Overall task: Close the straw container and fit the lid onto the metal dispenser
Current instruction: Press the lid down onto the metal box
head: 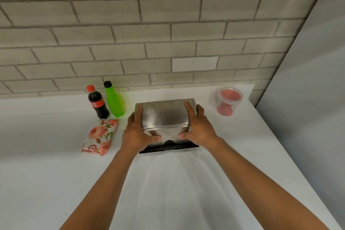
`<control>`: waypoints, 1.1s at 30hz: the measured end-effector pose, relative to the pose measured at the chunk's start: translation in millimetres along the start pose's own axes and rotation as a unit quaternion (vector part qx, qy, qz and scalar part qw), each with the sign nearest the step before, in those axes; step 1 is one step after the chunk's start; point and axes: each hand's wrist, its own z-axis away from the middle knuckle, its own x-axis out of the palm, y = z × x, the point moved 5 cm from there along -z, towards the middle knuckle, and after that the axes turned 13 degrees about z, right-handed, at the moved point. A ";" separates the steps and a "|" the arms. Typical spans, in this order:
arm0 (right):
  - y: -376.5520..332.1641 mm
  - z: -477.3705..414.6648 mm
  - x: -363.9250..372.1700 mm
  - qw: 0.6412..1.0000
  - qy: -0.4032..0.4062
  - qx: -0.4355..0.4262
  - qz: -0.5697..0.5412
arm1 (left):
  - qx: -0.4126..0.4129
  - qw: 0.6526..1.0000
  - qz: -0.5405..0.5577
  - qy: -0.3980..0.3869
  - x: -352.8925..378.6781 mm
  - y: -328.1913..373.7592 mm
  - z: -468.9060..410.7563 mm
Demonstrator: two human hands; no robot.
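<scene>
A shiny metal lid (165, 115) sits on top of the metal dispenser, whose black base (168, 147) shows at the front. My left hand (139, 132) grips the lid's left side, thumb on its front face. My right hand (197, 128) grips the right side the same way. The straw container (230, 101), a clear plastic tub holding red straws, stands at the back right of the counter with a clear lid on it; I cannot tell whether that lid is pressed shut.
A cola bottle (97, 101) and a green bottle (113, 99) stand at the back left near the brick wall. A flowered napkin pack (100, 136) lies left of the dispenser. The white counter (168, 192) ends at a wall on the right.
</scene>
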 end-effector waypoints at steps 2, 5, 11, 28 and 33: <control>5.0 -4.6 -1.3 1.000 -0.005 0.005 -0.001 | -0.009 1.000 -0.001 -0.006 3.7 2.4 -4.6; 12.4 -11.6 -3.7 1.000 -0.009 0.011 -0.011 | -0.015 1.000 0.000 -0.009 8.8 7.7 -10.9; 26.4 -26.7 -7.5 0.999 -0.015 0.023 -0.043 | -0.019 1.000 -0.003 -0.012 20.2 19.0 -27.3; 44.7 -74.8 -11.5 0.997 0.015 0.011 -0.071 | 0.009 0.999 0.031 0.002 37.0 30.1 -77.0; 47.3 -86.3 -14.4 0.998 0.015 0.014 -0.065 | 0.010 1.000 0.027 0.005 40.9 30.7 -90.2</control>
